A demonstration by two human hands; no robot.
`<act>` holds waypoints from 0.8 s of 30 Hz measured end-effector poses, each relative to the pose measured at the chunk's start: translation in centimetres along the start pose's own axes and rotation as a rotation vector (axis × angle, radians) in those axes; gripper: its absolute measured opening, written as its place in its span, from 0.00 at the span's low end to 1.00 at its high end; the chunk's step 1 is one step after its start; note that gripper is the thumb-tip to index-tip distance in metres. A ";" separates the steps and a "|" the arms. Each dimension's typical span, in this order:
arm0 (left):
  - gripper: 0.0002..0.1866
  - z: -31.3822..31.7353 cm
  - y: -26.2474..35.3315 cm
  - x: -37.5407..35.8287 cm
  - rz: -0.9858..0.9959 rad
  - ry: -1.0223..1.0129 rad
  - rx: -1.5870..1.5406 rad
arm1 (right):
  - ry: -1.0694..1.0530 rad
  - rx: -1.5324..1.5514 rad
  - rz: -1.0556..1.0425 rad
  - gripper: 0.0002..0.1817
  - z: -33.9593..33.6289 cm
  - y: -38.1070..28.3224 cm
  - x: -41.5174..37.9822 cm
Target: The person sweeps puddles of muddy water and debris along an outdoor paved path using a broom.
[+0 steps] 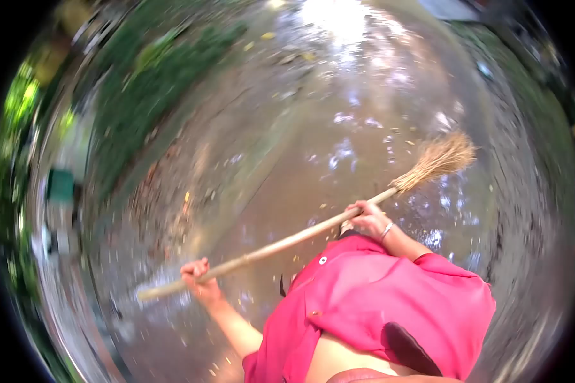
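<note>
A long broom (287, 242) with a pale wooden handle slants across the view, its straw bristles at the upper right and its bare end at the lower left. My left hand (200, 278) is wrapped round the handle near the bare end. Higher up, close to the bristles, my right hand (368, 220) grips the same handle, with a bracelet on the wrist. The bristles are held out over wet ground (338, 147); whether they touch it I cannot tell.
Green grass (147, 96) borders the wet, shiny ground at the upper left. Yellow and brown leaves are scattered about. A dark green box-like object (61, 186) stands at the far left, blurred. Rough ground curves along the right.
</note>
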State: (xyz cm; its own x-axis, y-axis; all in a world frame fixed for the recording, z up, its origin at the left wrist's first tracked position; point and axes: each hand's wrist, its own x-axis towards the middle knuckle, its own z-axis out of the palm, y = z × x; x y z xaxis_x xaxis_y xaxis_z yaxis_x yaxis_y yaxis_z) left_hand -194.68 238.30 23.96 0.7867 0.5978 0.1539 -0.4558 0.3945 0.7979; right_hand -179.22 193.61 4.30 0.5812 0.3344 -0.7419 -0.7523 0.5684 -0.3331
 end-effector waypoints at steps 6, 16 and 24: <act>0.16 23.7 -10.0 10.4 -0.010 -0.355 -0.066 | 0.222 0.666 0.064 0.13 -4.1 -11.6 0.6; 0.11 48.8 -26.7 17.9 -0.237 -0.728 -0.293 | -0.220 0.880 -0.159 0.17 -0.4 -28.6 1.1; 0.07 59.4 -41.6 26.6 -0.458 -0.899 -0.319 | -0.044 0.236 -0.116 0.17 1.0 -40.7 3.6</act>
State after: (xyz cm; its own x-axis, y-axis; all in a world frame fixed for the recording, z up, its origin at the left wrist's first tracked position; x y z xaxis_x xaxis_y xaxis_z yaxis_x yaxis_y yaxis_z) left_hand -130.05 196.30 29.47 0.8706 -0.3391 0.3564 -0.0236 0.6948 0.7188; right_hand -146.17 172.41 15.73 0.6761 0.2867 -0.6787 -0.5897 0.7629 -0.2651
